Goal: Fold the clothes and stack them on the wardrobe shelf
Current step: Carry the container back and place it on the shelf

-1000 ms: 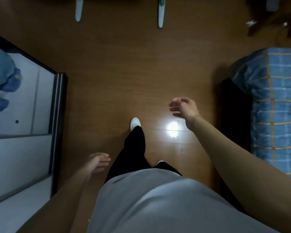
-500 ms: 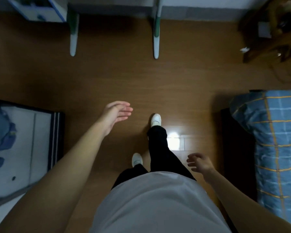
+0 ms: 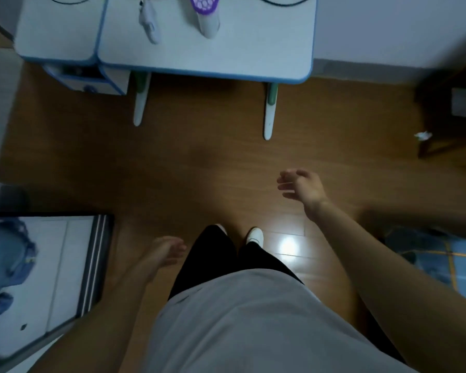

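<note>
We stand on the wooden floor, walking between spots, so we judge the step in hand to be fetching the next garment; no loose clothes show anywhere, only a blue plaid bedcover beyond our right arm and a mirror outside our left. Ahead of both hands sits a white desk. The next move calls for reaching the clothes. Our right hand and left hand hang apart, fingers loose, holding nothing.
</note>
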`<control>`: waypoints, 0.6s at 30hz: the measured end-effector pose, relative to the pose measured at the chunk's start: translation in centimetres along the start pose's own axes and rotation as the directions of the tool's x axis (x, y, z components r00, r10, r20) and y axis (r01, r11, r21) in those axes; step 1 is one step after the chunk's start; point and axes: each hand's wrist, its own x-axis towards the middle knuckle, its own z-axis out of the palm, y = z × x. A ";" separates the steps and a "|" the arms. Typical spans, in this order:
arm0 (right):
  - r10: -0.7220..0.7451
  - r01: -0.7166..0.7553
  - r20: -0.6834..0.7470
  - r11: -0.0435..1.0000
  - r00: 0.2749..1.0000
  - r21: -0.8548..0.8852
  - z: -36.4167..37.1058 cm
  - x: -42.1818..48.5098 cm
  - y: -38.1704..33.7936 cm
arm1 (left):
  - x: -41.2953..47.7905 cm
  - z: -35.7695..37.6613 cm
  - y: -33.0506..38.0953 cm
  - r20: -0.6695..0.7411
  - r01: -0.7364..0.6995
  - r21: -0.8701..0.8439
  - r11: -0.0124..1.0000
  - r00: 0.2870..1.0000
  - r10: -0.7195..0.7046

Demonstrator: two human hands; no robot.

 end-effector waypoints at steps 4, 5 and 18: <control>-0.081 0.082 0.020 0.997 0.996 -0.007 2.7 5.0 -7.8 | 3.1 -2.2 2.5 -0.024 0.057 -0.032 0.998 0.998 -0.058; -0.080 0.081 0.018 0.997 0.997 -0.016 3.3 6.2 -9.0 | 3.9 -2.6 3.9 -0.019 0.055 -0.041 0.998 0.998 -0.056; 0.154 -0.183 -0.128 0.947 0.980 -0.265 5.9 14.9 -14.0 | 11.8 -7.9 40.7 -0.019 -0.403 -0.212 0.890 0.913 0.408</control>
